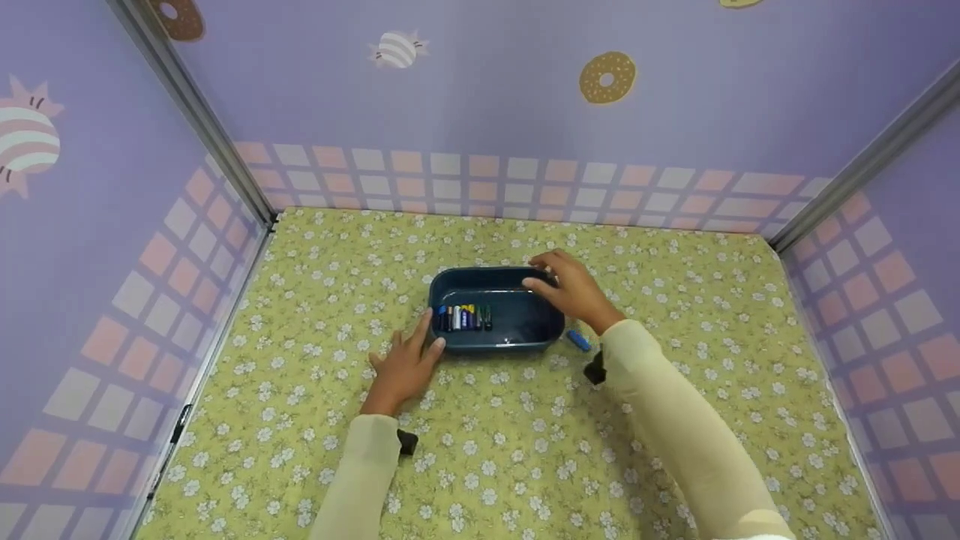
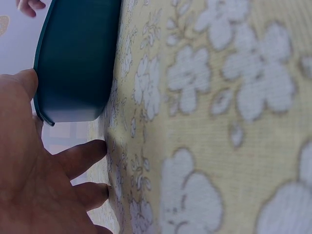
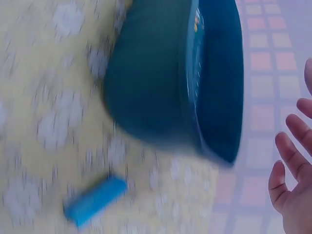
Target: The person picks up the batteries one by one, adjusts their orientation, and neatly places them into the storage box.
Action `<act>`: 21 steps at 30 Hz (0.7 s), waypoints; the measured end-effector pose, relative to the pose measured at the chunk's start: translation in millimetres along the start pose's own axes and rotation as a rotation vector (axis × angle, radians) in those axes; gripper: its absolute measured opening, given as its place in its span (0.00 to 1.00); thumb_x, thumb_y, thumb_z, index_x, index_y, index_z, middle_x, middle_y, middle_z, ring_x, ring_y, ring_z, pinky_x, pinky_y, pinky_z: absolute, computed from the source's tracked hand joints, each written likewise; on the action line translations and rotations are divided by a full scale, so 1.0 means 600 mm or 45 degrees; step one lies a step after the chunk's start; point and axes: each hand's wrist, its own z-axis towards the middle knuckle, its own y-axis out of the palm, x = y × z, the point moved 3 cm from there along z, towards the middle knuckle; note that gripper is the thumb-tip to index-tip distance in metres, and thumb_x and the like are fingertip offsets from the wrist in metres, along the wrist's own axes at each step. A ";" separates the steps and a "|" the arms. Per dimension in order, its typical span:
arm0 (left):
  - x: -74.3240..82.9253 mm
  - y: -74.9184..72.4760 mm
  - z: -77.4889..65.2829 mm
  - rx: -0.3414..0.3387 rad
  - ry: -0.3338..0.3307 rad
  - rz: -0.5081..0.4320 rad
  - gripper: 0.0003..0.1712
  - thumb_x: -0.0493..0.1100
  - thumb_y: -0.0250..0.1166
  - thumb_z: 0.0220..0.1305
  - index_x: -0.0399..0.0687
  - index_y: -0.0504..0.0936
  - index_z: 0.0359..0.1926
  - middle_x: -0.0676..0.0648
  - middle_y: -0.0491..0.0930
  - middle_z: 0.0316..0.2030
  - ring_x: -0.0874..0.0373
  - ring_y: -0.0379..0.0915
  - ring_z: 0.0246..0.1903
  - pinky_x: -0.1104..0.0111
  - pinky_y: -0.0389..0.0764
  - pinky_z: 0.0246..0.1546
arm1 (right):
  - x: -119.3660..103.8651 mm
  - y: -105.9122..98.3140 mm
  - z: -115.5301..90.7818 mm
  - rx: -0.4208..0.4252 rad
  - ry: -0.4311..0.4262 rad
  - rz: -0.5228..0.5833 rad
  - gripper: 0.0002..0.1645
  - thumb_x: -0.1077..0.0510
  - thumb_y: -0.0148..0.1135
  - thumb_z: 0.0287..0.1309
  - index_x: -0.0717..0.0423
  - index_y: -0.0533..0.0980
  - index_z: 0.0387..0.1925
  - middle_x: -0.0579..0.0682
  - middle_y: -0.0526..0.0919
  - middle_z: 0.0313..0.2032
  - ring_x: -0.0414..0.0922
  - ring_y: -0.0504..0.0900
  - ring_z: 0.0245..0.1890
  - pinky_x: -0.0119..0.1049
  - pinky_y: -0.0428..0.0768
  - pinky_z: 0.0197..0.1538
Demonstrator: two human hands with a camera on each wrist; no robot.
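A dark teal plastic tub [image 1: 510, 346] stands upright on the flowered cloth. Inside, along its left part, several small cylinders that look like batteries [image 1: 465, 318] lie side by side in a row. My left hand [image 1: 406, 367] is at the tub's front left corner, thumb and forefinger touching the rim, the other fingers spread toward the cloth. Over the tub's right end hovers my right hand [image 1: 574, 289], fingers loosely bent and nothing between them. Below that wrist, outside the tub, a single blue cylinder [image 1: 578, 340] lies on the cloth; the right wrist view shows this blue cylinder [image 3: 95, 200] blurred.
Yellow-green cloth with white flowers [image 1: 480, 450] covers the table. Purple panels with a pink and white check border enclose it at the back [image 1: 487, 112], left [image 1: 90, 247] and right [image 1: 885, 247]. Metal posts [image 1: 195, 112] stand at the back corners.
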 end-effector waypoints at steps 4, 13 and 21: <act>0.001 0.000 -0.001 0.003 -0.007 0.006 0.42 0.81 0.34 0.70 0.88 0.32 0.79 0.48 0.52 0.81 0.37 0.31 0.81 0.23 0.23 0.65 | 0.023 -0.033 -0.024 0.021 0.010 -0.012 0.29 0.37 0.60 0.70 0.48 0.76 0.64 0.56 0.79 0.55 0.55 0.81 0.53 0.54 0.80 0.56; 0.003 0.000 -0.002 0.004 -0.013 0.017 0.42 0.81 0.34 0.70 0.88 0.32 0.79 0.49 0.52 0.81 0.37 0.31 0.81 0.22 0.23 0.65 | 0.087 -0.067 -0.077 0.033 0.086 -0.053 0.26 0.45 0.65 0.69 0.48 0.76 0.64 0.58 0.79 0.54 0.59 0.80 0.50 0.56 0.79 0.53; 0.005 0.000 -0.004 0.013 -0.002 0.020 0.42 0.81 0.34 0.70 0.86 0.33 0.79 0.47 0.54 0.80 0.36 0.32 0.81 0.22 0.24 0.65 | 0.117 -0.056 -0.117 -0.123 0.160 0.030 0.33 0.44 0.73 0.59 0.47 0.76 0.64 0.59 0.79 0.56 0.61 0.79 0.50 0.56 0.79 0.52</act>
